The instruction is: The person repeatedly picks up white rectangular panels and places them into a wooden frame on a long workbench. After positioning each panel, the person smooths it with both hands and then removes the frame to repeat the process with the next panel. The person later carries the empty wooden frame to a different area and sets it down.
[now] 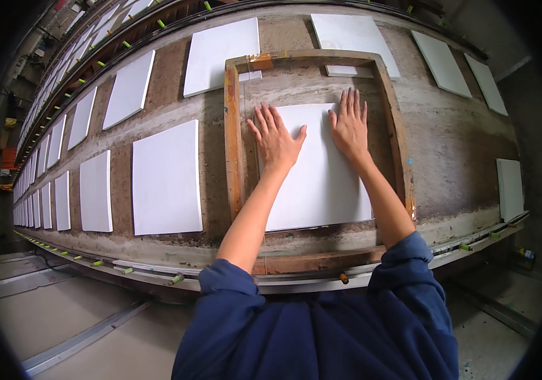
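Observation:
A white rectangular panel lies on the long, stained table, inside a worn wooden frame. My left hand is spread near the panel's far left corner, its fingers reaching past the left edge. Opposite it, my right hand lies with fingers stretched out over the far right corner. Both hands are open and appear to rest on the panel, palms down. Orange-brown tape wraps part of the frame's far bar. My forearms cross the frame's near part and hide some of the panel's sides.
Rows of similar white panels lie along the table, to the left and behind. One panel lies at the right. A metal rail with small green clips follows the near edge. More panels stretch along another table at the far left.

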Demonstrator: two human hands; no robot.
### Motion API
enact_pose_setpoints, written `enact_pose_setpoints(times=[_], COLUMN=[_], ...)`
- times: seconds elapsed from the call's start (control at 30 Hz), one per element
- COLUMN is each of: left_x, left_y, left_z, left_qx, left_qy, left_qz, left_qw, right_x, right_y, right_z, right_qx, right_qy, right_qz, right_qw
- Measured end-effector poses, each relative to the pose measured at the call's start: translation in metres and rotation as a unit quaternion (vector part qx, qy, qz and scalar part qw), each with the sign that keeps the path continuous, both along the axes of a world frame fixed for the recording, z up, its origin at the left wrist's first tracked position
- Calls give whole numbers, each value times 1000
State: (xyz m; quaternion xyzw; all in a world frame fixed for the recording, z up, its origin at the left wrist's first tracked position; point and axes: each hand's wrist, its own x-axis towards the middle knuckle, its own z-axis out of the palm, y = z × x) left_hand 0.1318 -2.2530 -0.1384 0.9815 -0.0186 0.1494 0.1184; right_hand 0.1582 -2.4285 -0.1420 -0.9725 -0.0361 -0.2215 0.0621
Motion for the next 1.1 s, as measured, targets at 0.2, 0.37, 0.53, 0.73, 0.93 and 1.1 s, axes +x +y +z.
enact_pose_setpoints(times=[0.2,0.37,0.53,0.73,0.93,1.1], left_x=[-76,-141,-142,-140,-137,-136], left_y=[27,20,19,18,20,34], left_z=[1,20,25,23,22,39], left_qx=[8,68,68,62,56,87], left_qy=[58,144,140,146,117,166], left_qz=[-123,-249,-262,-259,-267,-221], left_qw=[991,955,953,953,955,957], right_x=[-90,-141,-139,-158,-159,-158], right_y=[-15,-11,-9,-4,2,-9], right_z=[6,36,42,33,36,44], right_qx=[-18,-6,4,-19,-50,-27], right_qy=[84,200,194,203,205,152], right_qz=[70,266,289,292,305,213], right_qw=[994,943,938,935,929,965])
